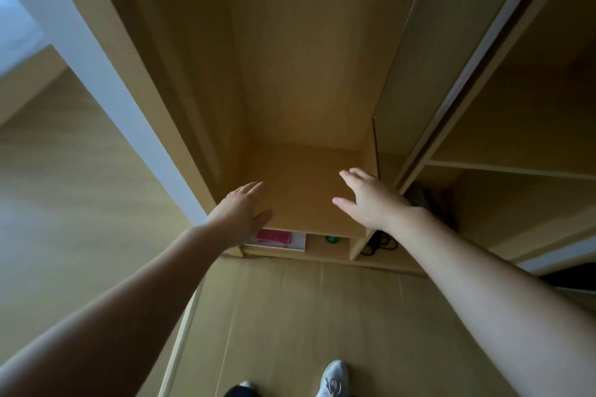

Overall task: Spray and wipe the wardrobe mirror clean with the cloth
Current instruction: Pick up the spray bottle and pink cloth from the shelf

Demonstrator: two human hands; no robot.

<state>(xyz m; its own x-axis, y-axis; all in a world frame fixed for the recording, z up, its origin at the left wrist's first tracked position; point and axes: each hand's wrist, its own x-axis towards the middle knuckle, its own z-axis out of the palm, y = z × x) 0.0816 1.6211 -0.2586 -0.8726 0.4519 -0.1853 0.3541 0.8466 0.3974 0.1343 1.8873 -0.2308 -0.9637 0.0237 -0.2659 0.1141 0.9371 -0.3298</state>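
Observation:
Both my arms reach forward into an open wooden wardrobe compartment [290, 74]. My left hand [240, 213] is held with straight fingers over the front left of a wooden shelf [306, 196] and holds nothing. My right hand [367, 196] is spread over the shelf's right side, also holding nothing. Whether either palm touches the shelf I cannot tell. No cloth or spray bottle is in view. A large flat panel [64, 187] with a white edge [106, 90] lies to the left; whether it is the mirror I cannot tell.
Under the shelf sit a white box with a pink item [277, 238], a green object [332, 239] and a black cable [379, 243]. A sliding door panel [416, 58] and more shelves [516, 167] stand to the right. My shoes [332, 379] are on the wooden floor.

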